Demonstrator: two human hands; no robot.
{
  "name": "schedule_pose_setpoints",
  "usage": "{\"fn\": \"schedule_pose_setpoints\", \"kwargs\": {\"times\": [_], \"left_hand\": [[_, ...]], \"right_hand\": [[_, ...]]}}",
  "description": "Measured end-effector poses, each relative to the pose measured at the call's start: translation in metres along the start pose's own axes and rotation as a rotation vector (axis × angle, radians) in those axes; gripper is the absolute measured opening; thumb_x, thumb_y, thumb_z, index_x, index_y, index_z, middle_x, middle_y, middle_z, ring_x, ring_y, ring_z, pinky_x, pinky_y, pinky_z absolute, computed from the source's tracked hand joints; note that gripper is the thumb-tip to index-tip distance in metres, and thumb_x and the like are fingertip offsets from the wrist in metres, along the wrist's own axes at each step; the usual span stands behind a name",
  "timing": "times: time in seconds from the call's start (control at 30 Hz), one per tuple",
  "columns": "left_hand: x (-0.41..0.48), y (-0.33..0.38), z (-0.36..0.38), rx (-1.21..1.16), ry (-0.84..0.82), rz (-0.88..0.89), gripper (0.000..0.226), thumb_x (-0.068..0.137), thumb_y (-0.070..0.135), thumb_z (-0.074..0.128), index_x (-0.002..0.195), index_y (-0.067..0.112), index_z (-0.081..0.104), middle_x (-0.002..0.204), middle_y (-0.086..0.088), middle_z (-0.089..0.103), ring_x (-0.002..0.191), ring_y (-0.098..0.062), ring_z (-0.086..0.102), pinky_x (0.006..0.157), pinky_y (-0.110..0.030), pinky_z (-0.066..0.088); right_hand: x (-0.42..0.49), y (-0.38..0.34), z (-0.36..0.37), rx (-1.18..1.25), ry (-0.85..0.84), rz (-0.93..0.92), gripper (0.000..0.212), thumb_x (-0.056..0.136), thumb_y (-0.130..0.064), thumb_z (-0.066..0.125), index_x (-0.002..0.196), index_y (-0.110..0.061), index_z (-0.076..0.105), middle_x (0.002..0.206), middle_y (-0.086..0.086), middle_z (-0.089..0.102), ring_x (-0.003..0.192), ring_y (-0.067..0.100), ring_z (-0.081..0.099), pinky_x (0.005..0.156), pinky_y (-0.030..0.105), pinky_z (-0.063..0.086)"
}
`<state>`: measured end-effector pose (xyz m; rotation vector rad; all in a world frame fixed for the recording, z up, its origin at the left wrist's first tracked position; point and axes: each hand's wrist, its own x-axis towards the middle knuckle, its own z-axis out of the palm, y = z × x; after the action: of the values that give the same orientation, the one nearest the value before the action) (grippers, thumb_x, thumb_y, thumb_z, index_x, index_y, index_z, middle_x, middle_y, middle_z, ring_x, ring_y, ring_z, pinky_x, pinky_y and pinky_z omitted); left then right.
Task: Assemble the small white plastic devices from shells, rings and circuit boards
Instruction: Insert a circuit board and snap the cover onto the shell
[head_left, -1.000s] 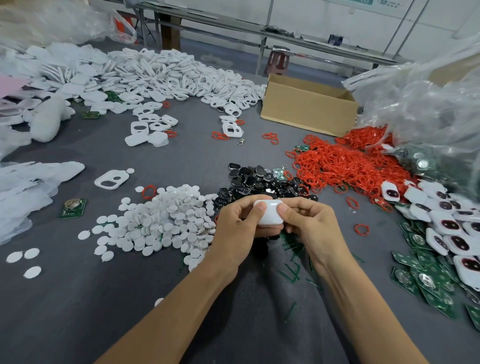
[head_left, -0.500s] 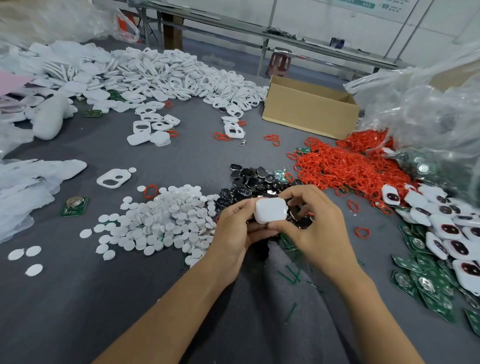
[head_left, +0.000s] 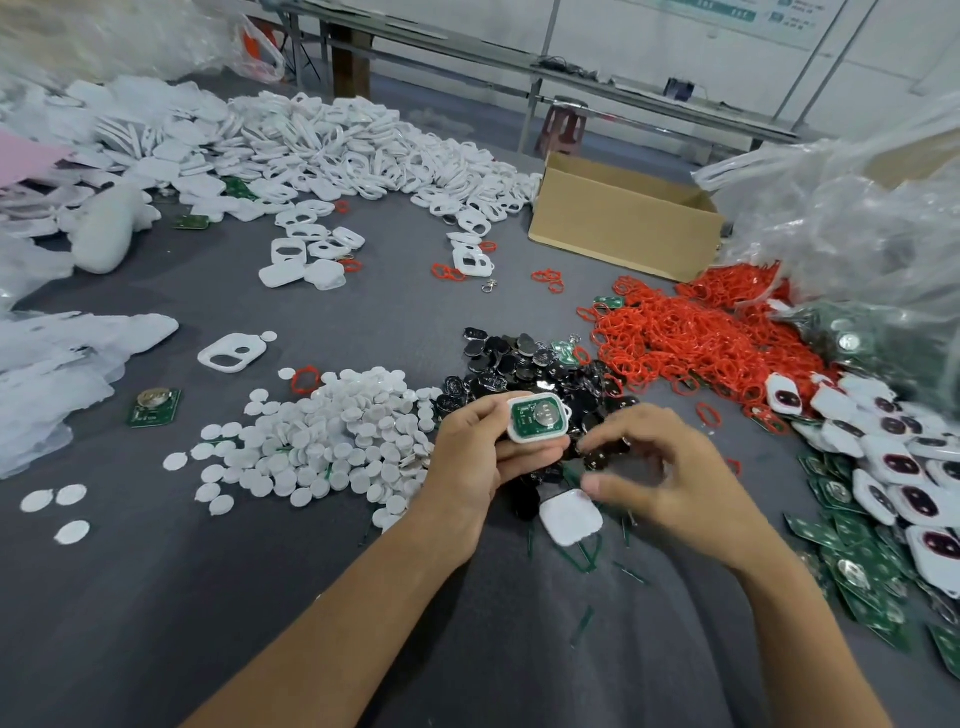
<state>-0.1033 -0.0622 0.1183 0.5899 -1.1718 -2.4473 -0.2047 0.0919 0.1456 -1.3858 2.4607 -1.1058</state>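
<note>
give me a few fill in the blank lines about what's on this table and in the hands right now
1. The left hand holds an open white shell with a ____ circuit board inside.
2. The big pile of rings is ____ in colour.
3. The open box beyond the rings is made of ____.
4. The round discs heaped beside the left hand are ____.

Missing words: green; red; cardboard; white

Matt grey cloth covers the bench (head_left: 363, 322), heaped with smooth white plastic discs (head_left: 332, 441), glossy black pieces (head_left: 519, 364) and red rubbery rings (head_left: 685, 338), near a dull brown cardboard box (head_left: 623, 228) and shiny crinkled clear plastic bags (head_left: 857, 218); the smooth rounded white plastic shell (head_left: 535, 438) carries a green circuit board (head_left: 523, 415) with a bright metal coin cell (head_left: 546, 415).
</note>
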Motion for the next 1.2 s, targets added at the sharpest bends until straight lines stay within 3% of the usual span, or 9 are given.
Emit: {"fn": "schedule_pose_setpoints", "kwargs": {"times": [0.07, 0.13, 0.37, 0.57, 1.2], "left_hand": [[0.000, -0.002, 0.002, 0.058, -0.005, 0.004, 0.031, 0.105, 0.009, 0.035, 0.103, 0.005, 0.066, 0.093, -0.017, 0.075, 0.083, -0.030, 0.074, 0.072, -0.032, 0.062], [0.000, -0.003, 0.004, 0.099, -0.018, 0.009, 0.030, 0.105, 0.009, 0.036, 0.103, 0.005, 0.066, 0.092, -0.015, 0.075, 0.080, -0.028, 0.074, 0.072, -0.031, 0.062], [0.000, -0.003, 0.005, 0.134, -0.018, 0.005, 0.029, 0.105, 0.009, 0.038, 0.107, 0.003, 0.066, 0.095, -0.016, 0.073, 0.075, -0.017, 0.072, 0.070, -0.030, 0.062], [-0.001, -0.003, 0.004, 0.111, -0.026, 0.004, 0.029, 0.105, 0.008, 0.038, 0.104, 0.005, 0.067, 0.091, -0.013, 0.074, 0.074, -0.020, 0.073, 0.070, -0.030, 0.061], [-0.001, -0.002, 0.004, 0.115, -0.011, 0.000, 0.030, 0.104, 0.008, 0.038, 0.099, 0.009, 0.068, 0.089, -0.012, 0.074, 0.071, -0.017, 0.072, 0.071, -0.030, 0.062]], "right_hand": [[0.006, -0.006, 0.009, 0.030, 0.245, -0.048, 0.020, 0.074, -0.015, 0.081, 0.087, -0.026, 0.071, 0.083, -0.012, 0.065, 0.076, 0.009, 0.057, 0.066, 0.016, 0.041], [0.013, -0.013, 0.020, -0.055, 0.343, -0.088, 0.017, 0.076, -0.010, 0.078, 0.087, -0.022, 0.073, 0.081, -0.011, 0.064, 0.069, 0.010, 0.056, 0.061, 0.011, 0.039], [0.016, -0.015, 0.027, -0.234, 0.291, -0.116, 0.021, 0.074, -0.015, 0.081, 0.094, -0.015, 0.076, 0.091, -0.004, 0.065, 0.076, 0.010, 0.059, 0.072, 0.015, 0.043], [0.014, -0.019, 0.027, -0.271, 0.255, -0.113, 0.017, 0.078, -0.014, 0.077, 0.094, -0.014, 0.073, 0.098, -0.005, 0.065, 0.086, 0.016, 0.061, 0.070, 0.036, 0.051], [0.013, -0.024, 0.032, -0.296, 0.254, -0.093, 0.015, 0.081, -0.017, 0.075, 0.095, -0.013, 0.070, 0.101, -0.003, 0.064, 0.085, 0.020, 0.061, 0.071, 0.041, 0.051]]}}
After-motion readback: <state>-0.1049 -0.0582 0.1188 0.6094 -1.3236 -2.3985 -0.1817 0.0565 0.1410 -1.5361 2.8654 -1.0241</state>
